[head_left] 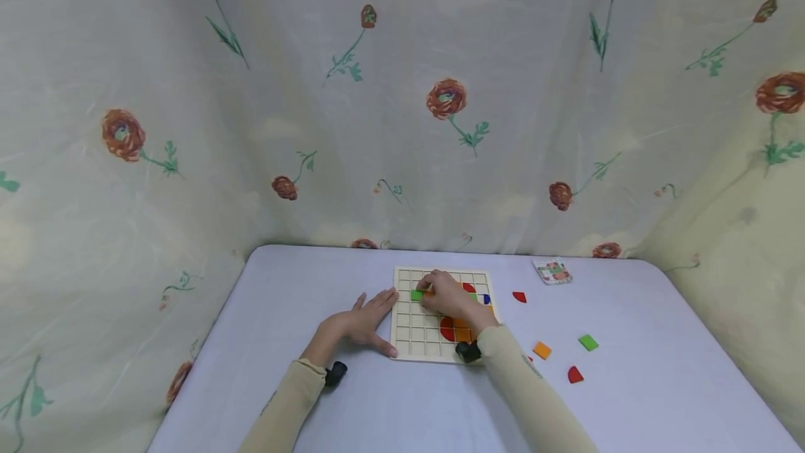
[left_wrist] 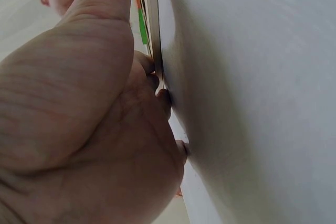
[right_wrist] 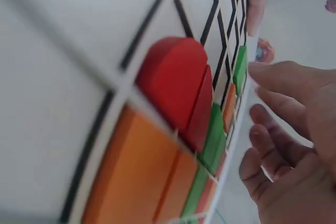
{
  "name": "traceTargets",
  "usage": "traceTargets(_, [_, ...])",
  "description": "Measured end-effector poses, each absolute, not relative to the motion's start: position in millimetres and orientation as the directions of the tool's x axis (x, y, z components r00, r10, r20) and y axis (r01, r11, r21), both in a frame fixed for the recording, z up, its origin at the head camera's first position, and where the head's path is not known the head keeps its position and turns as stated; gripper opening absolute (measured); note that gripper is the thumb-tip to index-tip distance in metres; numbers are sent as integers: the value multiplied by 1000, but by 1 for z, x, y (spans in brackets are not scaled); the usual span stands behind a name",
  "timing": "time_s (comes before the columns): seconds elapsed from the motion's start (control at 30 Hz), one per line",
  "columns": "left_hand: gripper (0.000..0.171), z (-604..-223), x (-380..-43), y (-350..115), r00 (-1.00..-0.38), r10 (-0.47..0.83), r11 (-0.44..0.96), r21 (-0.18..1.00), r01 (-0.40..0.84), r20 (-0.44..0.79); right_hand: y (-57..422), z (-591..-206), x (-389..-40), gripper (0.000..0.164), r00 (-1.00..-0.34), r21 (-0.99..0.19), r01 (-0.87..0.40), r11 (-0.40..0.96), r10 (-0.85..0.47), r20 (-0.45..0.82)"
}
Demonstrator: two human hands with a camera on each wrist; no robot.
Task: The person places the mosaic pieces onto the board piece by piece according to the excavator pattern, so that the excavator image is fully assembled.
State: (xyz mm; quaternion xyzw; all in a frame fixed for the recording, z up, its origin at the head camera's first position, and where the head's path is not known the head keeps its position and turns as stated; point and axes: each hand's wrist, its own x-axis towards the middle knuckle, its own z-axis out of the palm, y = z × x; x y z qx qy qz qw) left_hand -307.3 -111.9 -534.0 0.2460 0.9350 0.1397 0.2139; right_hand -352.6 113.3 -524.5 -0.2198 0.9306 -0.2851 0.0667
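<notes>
A cream grid board (head_left: 411,333) lies on the table, some of its cells filled with colored flat pieces. My left hand (head_left: 365,325) rests at the board's left edge with fingers spread and thumb apart; in the left wrist view, the palm (left_wrist: 131,129) stands beside the board's rim. My right hand (head_left: 448,297) reaches over the board's upper part. In the right wrist view, a fingertip of it meets a green square (right_wrist: 240,71), and the other fingers are loosely bent. An orange piece (right_wrist: 229,106) sits beside that square. Red quarter-rounds (right_wrist: 176,77) and orange squares (right_wrist: 131,166) fill nearer cells.
Right of the board lie a loose green square (head_left: 588,342), an orange square (head_left: 542,350) and red quarter-rounds (head_left: 575,375), (head_left: 519,296) on the white table (head_left: 654,369). A small patterned packet (head_left: 553,271) lies at the back. Flowered curtains (head_left: 402,124) surround the table.
</notes>
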Motion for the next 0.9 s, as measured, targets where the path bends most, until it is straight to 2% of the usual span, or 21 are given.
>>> traceTargets(0.17, [122,-534,-307,-112,-788,521,839,366,402,-330,133,-515,-330,25,-923,-603,-333,725,-382,51])
traceTargets(0.3, [124,-536,-307,-111,-787,524,838,366,406,-327,164,-508,-302,21,-932,-640,-283,715,-362,8])
traceTargets(0.6, [123,-536,-305,-110,-791,517,842,362,401,-327,264,-509,-231,29,-936,-666,-116,737,-304,-174])
traceTargets(0.77, [123,-536,-305,-110,-794,512,843,368,391,-328,326,-515,-201,37,-960,-643,-58,764,-218,-173])
traceTargets(0.9, [123,-534,-303,-111,-796,512,840,380,387,-323,358,-524,-193,41,-969,-615,-44,787,-184,-167])
